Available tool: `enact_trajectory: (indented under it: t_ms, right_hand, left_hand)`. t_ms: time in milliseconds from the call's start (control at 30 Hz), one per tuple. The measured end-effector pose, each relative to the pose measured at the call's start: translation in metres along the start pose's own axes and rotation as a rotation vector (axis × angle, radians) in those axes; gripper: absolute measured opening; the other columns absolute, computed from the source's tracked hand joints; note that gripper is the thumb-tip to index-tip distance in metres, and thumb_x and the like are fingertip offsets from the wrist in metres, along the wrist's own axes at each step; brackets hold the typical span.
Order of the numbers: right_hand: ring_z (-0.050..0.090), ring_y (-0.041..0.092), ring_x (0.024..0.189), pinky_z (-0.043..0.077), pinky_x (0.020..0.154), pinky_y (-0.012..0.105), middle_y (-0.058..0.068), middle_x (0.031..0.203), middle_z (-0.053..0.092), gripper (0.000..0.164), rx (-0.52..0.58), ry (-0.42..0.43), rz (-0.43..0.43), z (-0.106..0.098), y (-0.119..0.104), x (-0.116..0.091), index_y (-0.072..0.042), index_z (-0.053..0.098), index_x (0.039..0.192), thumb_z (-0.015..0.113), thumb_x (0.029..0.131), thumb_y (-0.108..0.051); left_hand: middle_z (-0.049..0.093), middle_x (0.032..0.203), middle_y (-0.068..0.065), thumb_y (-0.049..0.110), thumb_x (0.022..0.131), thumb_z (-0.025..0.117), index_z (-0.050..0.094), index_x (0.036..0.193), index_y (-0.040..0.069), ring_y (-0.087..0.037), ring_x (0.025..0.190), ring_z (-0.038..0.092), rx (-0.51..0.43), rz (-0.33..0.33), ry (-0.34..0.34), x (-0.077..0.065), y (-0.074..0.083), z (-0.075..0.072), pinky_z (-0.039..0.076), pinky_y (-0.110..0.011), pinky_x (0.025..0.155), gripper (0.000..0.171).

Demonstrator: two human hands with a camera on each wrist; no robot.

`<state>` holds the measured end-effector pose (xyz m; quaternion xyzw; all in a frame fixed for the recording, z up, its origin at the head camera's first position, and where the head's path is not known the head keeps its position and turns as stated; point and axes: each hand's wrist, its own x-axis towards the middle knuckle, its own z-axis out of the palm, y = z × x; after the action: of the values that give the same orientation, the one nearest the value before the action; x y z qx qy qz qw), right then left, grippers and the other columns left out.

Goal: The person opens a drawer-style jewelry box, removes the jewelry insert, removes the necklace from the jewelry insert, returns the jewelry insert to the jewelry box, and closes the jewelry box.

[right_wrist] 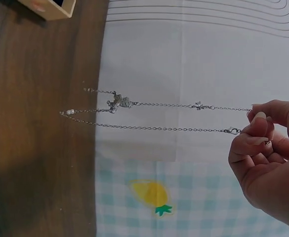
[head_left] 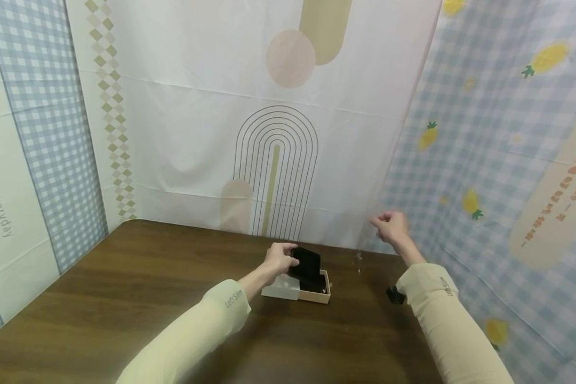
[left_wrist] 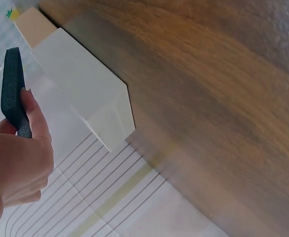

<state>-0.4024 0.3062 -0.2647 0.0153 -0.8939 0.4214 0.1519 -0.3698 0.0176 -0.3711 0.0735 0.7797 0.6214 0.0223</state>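
We can barely make out the silver necklace [right_wrist: 119, 101] in the head view; the right wrist view shows it better, stretched by the right hand [right_wrist: 275, 143], whose thumb and finger pinch it near the ends, though those ends are partly hidden behind the fingertips. The far loop blurs against the table [head_left: 125, 277], and we cannot tell whether it touches the wood. A small dark object [head_left: 395, 295] lies half covered by the cream right sleeve [head_left: 453, 325], so we cannot say what it is. The left hand [head_left: 279, 258] has its thumb and fingers closed on a black pad [head_left: 309, 261], held tilted above a shallow beige tray [head_left: 314, 297]; we cannot tell whether its lower edge touches the tray. The tray juts from a white box cover [head_left: 280, 288], which hides the rest of it. Inside the visible end we see black lining and a tiny pale glint, too small to identify. In the right wrist view the tray is cut off at the top corner, and in the left wrist view only its outside shows.
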Motion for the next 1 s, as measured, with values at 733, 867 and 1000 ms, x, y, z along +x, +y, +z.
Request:
enact_trajectory:
  t_ms: [733,867,1000]
  right_hand:
    - [0.053,0.011,0.049,0.044,0.049,0.026,0.002,0.056,0.059,0.028,-0.116,-0.033,0.002,0.004,0.042,-0.008,0.012,0.063,0.105,0.058,0.094,-0.013]
    - [0.052,0.011,0.048,0.044,0.049,0.027,0.007,0.056,0.060,0.026,-0.130,-0.029,-0.022,0.005,0.045,-0.010,0.013,0.064,0.103,0.058,0.094,-0.012]
    - [0.051,0.010,0.046,0.044,0.047,0.027,0.004,0.053,0.057,0.026,-0.146,-0.033,-0.046,0.007,0.051,-0.011,0.014,0.065,0.100,0.058,0.094,-0.010]
  left_hand:
    - [0.059,0.129,-0.016,-0.002,0.086,0.065,0.057,0.134,0.010,-0.007,0.050,0.044,0.023,-0.006,0.011,-0.001,0.000,-0.007,0.046,-0.020,0.052,0.051]
    - [0.058,0.130,-0.016,-0.003,0.086,0.065,0.056,0.135,0.009,-0.007,0.050,0.043,0.020,-0.006,0.010,-0.002,0.001,-0.008,0.044,-0.019,0.051,0.051]
    - [0.060,0.128,-0.015,-0.002,0.086,0.065,0.056,0.135,0.010,-0.007,0.049,0.042,0.022,-0.005,0.010,-0.001,0.001,-0.009,0.043,-0.020,0.051,0.051]
